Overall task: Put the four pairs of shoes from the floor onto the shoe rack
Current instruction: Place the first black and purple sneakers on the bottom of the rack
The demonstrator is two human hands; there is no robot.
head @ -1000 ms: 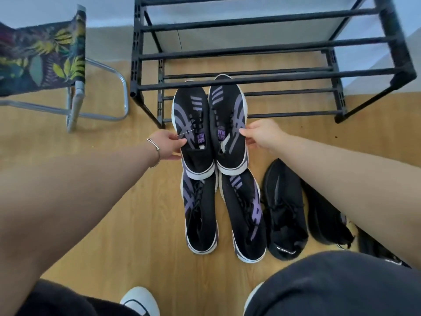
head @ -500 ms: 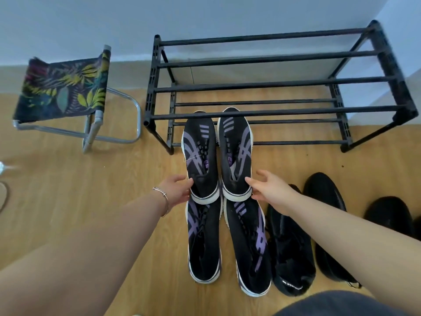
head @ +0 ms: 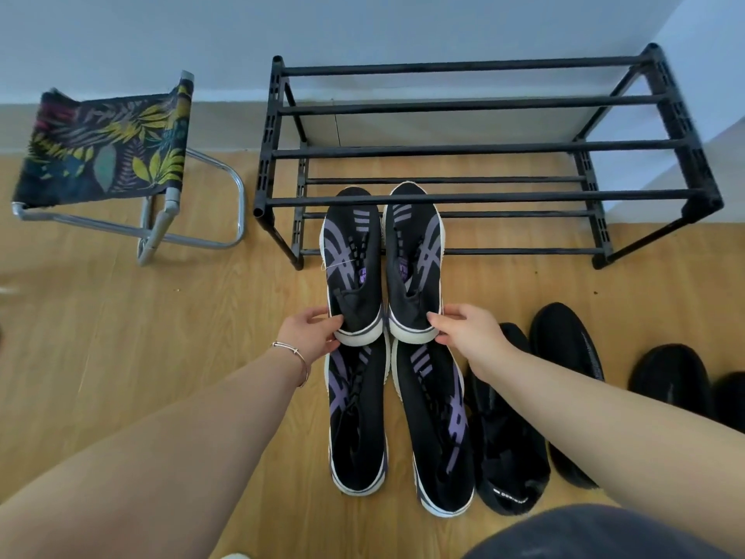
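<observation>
A black two-tier shoe rack [head: 475, 201] stands against the wall. One pair of black shoes with purple stripes rests with its toes on the rack's lower bars. My left hand [head: 312, 336] grips the heel of the left shoe [head: 354, 272]. My right hand [head: 465, 332] grips the heel of the right shoe [head: 415, 264]. A second black-and-purple pair [head: 397, 425] lies on the floor right behind them. Plain black shoes [head: 504, 437] sit further right, a taller one [head: 568, 381] beside them and more [head: 669, 383] at the right edge.
A folding stool [head: 109, 155] with a leaf-print seat and metal legs stands left of the rack. The floor is light wood. A white wall corner juts out to the right of the rack. My dark-clothed knee [head: 596, 534] shows at the bottom right.
My view has pulled back and up, so the whole rack now shows. Both hands slid from the shoes' sides to their heels; the pair sits a little further into the lower tier.
</observation>
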